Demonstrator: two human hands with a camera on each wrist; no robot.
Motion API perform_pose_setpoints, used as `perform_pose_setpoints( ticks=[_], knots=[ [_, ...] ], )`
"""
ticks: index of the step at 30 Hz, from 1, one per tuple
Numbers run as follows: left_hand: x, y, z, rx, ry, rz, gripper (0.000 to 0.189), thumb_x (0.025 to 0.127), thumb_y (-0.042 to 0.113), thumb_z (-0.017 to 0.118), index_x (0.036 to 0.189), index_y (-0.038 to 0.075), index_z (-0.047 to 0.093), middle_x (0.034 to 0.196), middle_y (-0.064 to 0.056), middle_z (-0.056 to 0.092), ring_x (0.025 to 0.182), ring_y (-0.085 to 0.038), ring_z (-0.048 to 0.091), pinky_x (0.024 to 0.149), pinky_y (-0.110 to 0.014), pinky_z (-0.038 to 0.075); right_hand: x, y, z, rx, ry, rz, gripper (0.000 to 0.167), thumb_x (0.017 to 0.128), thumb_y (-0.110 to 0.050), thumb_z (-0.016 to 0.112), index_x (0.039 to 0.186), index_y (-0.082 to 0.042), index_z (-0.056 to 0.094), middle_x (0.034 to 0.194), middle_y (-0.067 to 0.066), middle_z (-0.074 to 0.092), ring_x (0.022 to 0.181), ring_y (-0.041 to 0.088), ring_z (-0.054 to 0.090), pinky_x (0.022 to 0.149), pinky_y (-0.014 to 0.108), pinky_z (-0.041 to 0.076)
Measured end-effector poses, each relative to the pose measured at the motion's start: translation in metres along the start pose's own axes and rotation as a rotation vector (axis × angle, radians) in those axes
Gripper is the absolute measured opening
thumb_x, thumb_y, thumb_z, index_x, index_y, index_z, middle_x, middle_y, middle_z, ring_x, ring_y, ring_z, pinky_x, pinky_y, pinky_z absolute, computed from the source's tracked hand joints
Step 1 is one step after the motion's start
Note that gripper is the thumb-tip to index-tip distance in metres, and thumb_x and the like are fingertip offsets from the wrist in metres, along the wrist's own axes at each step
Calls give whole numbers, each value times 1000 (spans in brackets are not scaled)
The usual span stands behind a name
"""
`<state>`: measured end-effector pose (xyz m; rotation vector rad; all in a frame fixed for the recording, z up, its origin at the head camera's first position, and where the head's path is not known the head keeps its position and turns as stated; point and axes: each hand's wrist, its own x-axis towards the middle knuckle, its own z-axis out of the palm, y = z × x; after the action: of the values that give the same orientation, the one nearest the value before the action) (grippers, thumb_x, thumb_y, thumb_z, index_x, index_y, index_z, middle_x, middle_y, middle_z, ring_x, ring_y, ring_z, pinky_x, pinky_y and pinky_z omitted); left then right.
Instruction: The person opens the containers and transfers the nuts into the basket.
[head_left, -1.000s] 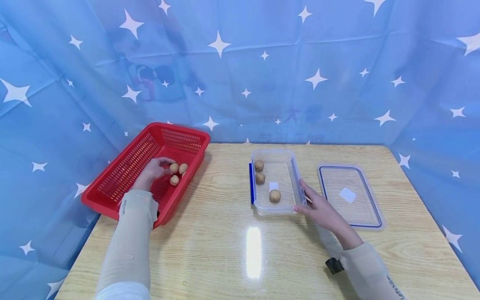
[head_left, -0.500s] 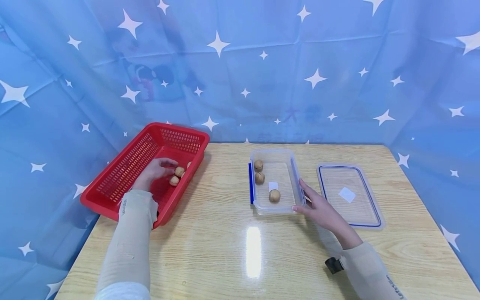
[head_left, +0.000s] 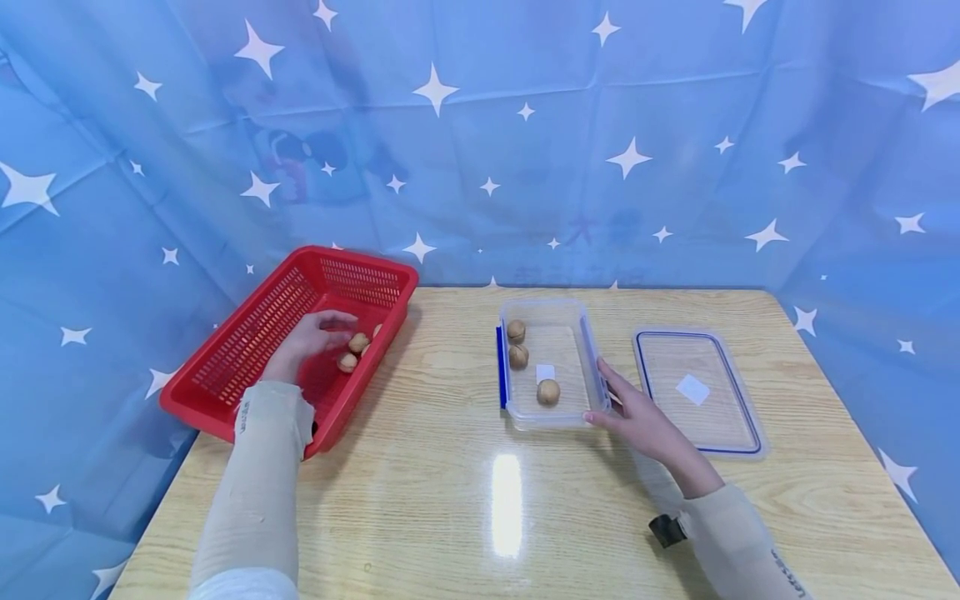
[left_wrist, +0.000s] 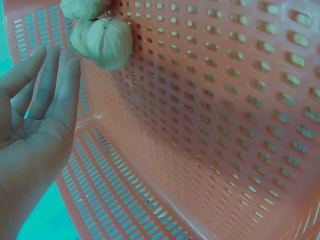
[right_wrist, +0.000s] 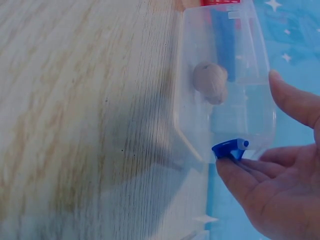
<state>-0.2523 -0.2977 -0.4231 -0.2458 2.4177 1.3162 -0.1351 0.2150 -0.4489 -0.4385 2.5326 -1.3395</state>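
Observation:
In the head view, my left hand [head_left: 306,342] reaches into a red slotted plastic basket [head_left: 258,321]. Its fingers are loosely extended beside several walnuts [head_left: 358,342] gathered along the basket's right wall. The left wrist view shows a gap between the fingertips [left_wrist: 73,67] and the nearest walnut [left_wrist: 111,44], and nothing in the palm. My right hand [head_left: 647,419] holds a clear lidless food container [head_left: 567,346] by its right side near the front corner. Thumb and fingers are on either side of that wall, by a blue latch [right_wrist: 231,148]. Three walnuts [head_left: 548,392] lie inside the container.
A clear lid [head_left: 716,421] with a blue seal and white label lies flat right of the container. Everything stands on a wood-grain table [head_left: 420,492]. A blue curtain [head_left: 480,167] with white stars hangs behind and at both sides.
The walnuts in the basket have shifted right, against its right wall, and one is now partly hidden. My left fingers have moved slightly right. The right hand and the container stay put.

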Motion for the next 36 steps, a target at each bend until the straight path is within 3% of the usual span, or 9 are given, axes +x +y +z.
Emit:
perform_pose_setpoints(
  ticks=[7,14,22,32,36],
  knots=[
    [-5,9,1,-36,-22,109,43,101,16,56,143,9,49,146,-18,49,133,-36,47,116,-54,39,0,0,0,16,0,8,88,97,-19,65,157,5,5,162,34,6,144,57,21,114,56,29],
    [-5,13,2,-67,-29,145,41,101,14,56,142,9,51,147,-16,50,136,-35,46,117,-56,36,1,0,0,21,2,-3,86,97,-14,64,156,7,5,161,35,6,144,58,20,114,56,29],
    [-9,24,3,10,0,215,44,98,19,62,140,12,54,144,-14,54,134,-35,47,116,-60,35,1,-1,0,13,2,-2,86,97,-14,63,156,7,5,162,34,6,143,58,21,114,57,29],
    [-13,45,3,84,26,372,42,99,13,59,141,7,53,139,-17,59,127,-32,57,110,-49,47,1,0,0,21,0,-7,87,97,-14,64,156,8,5,162,34,5,143,58,20,114,55,29],
    [-18,54,4,91,14,387,45,98,16,63,142,10,53,140,-15,59,127,-31,58,110,-48,47,1,1,0,21,0,-7,87,97,-14,64,156,7,5,162,34,5,144,57,20,114,55,30]
  ],
)
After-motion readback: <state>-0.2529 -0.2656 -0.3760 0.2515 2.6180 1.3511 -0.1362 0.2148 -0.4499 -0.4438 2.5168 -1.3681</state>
